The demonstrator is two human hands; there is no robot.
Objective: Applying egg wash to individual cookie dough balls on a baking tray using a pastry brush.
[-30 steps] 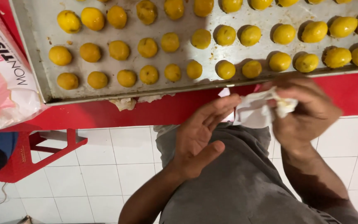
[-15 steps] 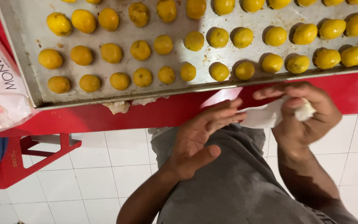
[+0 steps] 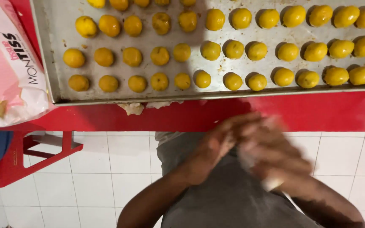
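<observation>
My two hands meet in a motion blur over my grey shirt, just below the red table's front edge point(image 3: 317, 112). My right hand point(image 3: 277, 158) is closed around a crumpled white tissue point(image 3: 271, 183), of which only a small corner shows. My left hand point(image 3: 216, 147) presses against the right hand and the tissue; the blur hides its fingers. On the table above the hands lies a metal baking tray point(image 3: 148, 98) with several rows of round yellow dough balls point(image 3: 202, 79).
A pink and white tissue pack point(image 3: 5, 71) lies at the table's left end beside the tray. Pale dough scraps point(image 3: 132, 108) stick out under the tray's front rim. A red plastic stool point(image 3: 26, 156) stands on the white tiled floor at left.
Both hands have dropped from the table edge toward my lap and come together, now blurred. The tissue, spread between them before, is now bunched inside the right hand.
</observation>
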